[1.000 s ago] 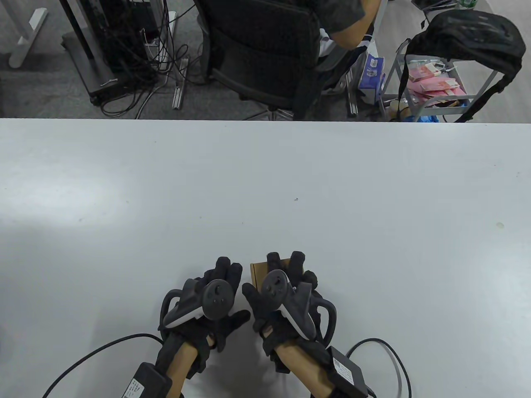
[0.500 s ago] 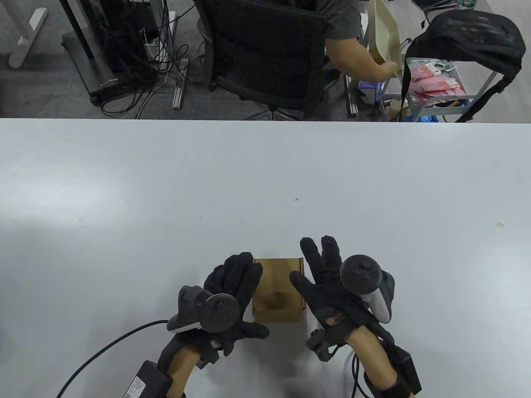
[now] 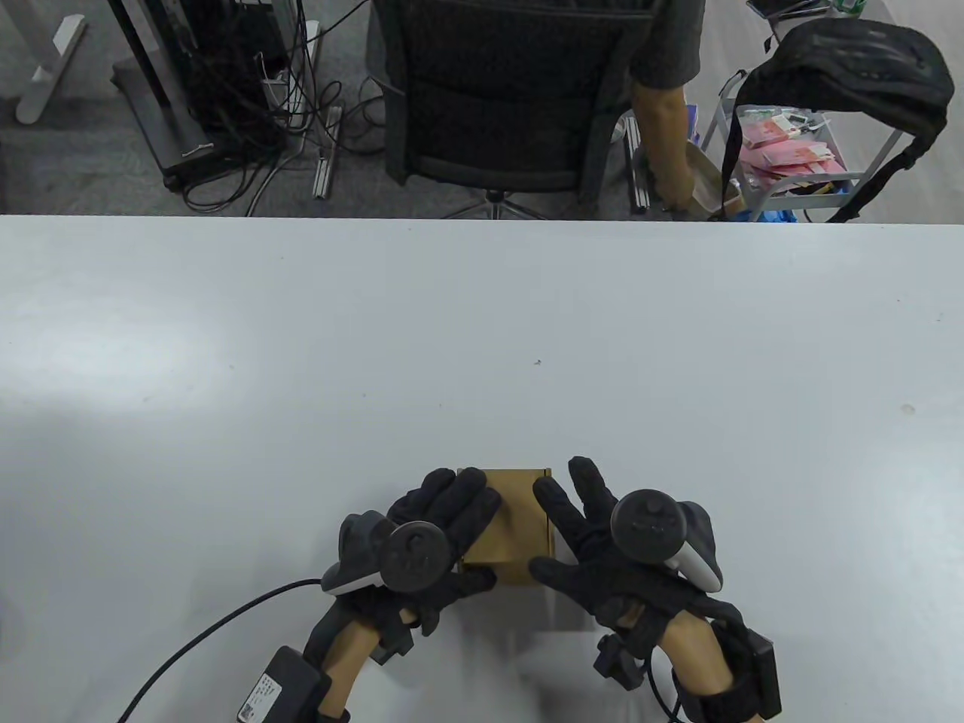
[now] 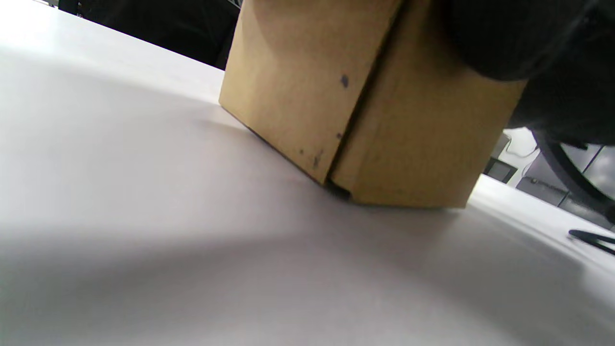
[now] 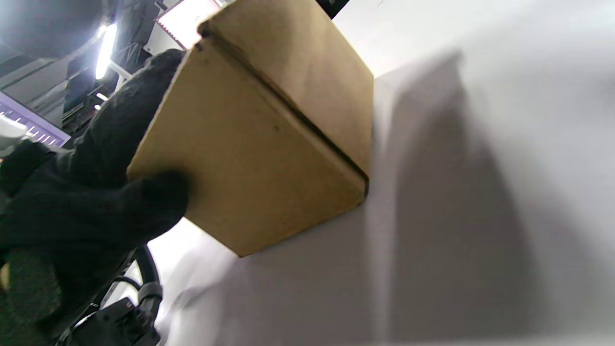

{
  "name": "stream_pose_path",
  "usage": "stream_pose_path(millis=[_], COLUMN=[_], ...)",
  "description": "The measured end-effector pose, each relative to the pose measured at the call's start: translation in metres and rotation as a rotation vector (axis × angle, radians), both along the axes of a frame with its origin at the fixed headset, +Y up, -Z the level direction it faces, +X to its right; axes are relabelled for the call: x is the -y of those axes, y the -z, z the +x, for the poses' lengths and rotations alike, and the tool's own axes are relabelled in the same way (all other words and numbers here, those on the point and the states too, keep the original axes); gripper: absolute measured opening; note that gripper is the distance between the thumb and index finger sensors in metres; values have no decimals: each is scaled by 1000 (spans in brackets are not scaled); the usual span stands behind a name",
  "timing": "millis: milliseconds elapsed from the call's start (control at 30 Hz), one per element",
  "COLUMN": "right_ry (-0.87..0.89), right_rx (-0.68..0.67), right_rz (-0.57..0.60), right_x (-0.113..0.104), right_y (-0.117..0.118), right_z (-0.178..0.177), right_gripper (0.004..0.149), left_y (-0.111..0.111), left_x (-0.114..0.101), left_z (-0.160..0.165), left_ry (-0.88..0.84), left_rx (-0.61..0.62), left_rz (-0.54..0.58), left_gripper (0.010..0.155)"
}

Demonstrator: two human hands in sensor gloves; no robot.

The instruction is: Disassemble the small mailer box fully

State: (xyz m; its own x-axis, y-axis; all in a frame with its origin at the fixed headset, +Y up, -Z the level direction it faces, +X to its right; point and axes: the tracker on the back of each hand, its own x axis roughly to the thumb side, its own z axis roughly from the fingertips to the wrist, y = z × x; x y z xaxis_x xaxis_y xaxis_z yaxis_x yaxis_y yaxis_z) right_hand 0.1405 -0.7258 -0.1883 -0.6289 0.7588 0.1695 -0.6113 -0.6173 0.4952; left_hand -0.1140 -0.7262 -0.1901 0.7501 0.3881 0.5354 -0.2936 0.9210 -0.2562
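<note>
A small brown cardboard mailer box [image 3: 516,520], closed, stands on the white table [image 3: 482,339] near its front edge. My left hand [image 3: 471,531] holds it, fingers over the top left and thumb [image 3: 474,581] against the near face. The right wrist view shows this grip, with the box [image 5: 269,144] and the gloved left hand [image 5: 96,192]. My right hand [image 3: 565,527] is spread open against the box's right side, index finger [image 3: 548,503] at the top right edge. The left wrist view shows the box [image 4: 312,96] resting on the table, a seam down its side.
Beyond the table's far edge a person sits in a black office chair [image 3: 512,90]. A cart with a black bag [image 3: 836,68] stands at the back right. Cables [image 3: 188,648] trail from my wrists over the table's front edge.
One second ago both hands covered the box. They then spread apart and uncovered it. Now my left hand has moved right onto the box and my right hand has drawn in to its right side.
</note>
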Motion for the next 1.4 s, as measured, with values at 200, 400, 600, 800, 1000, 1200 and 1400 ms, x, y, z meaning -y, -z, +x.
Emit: stream_pose_path(millis=[200, 400, 600, 800, 1000, 1200, 1400], right_ry=[3, -317, -722, -810, -567, -194, -215], right_rx=[-52, -65, 48, 68, -130, -228, -198], right_rz=[108, 316, 634, 735, 460, 203, 263], right_x=[-7, -7, 1, -2, -18, -30, -35], right_y=[-6, -22, -30, -34, -32, -35, -39], right_z=[-10, -31, -51, -59, -47, -25, -26], right_gripper=[83, 98, 109, 100, 96, 82, 75], left_y=[14, 40, 48, 47, 44, 32, 23], left_x=[-6, -8, -2, 0, 4, 6, 6], left_z=[-6, -8, -11, -11, -14, -17, -13], left_ry=[-74, -194, -286, -327, -339, -342, -259], left_rx=[2, -40, -54, -60, -22, -8, -7], left_rz=[-35, -172, -229, -261, -298, -297, -257], left_gripper=[84, 81, 79, 79, 77, 68, 63])
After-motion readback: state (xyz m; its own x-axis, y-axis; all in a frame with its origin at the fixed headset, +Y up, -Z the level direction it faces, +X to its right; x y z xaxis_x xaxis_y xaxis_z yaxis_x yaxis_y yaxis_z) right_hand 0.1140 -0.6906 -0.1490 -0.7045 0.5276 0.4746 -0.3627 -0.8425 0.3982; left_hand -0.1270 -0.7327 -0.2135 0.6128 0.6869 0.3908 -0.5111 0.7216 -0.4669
